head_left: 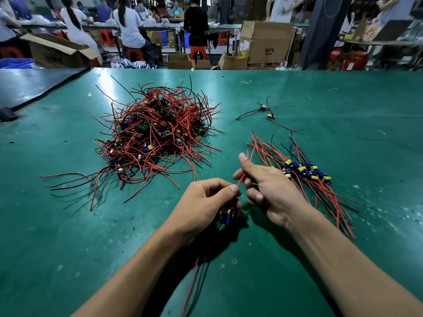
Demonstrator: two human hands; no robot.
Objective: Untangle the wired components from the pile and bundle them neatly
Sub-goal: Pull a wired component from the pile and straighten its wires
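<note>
Your left hand [206, 202] is curled around one component [227, 216], the little board with yellow and blue parts peeking out under your fingers. Its thumb pinches the red wire [240, 180] right where it leaves the fist. Your right hand [269, 187] has that same wire nipped between its fingers a bit higher up, with the free end poking up beside the thumb. More leads [193, 280] hang down toward you under the left wrist.

So I'd say you're at the straightening step: one piece is out of the tangle and you're lining up its wires before it joins the rest. The big pile [155, 133] sits well off to the left on the green table [343, 94] and looks barely dented. The tidy bunch [304, 172] lies just beside your right hand, and two loose pieces [265, 112] are farther back.

Next move, my guess: slide the right-hand pinch out to the tip so the wire runs straight. Then lay the piece on the bunch, boards lined up and wires pointing the same way. Watch that the dangling leads don't snag.
</note>
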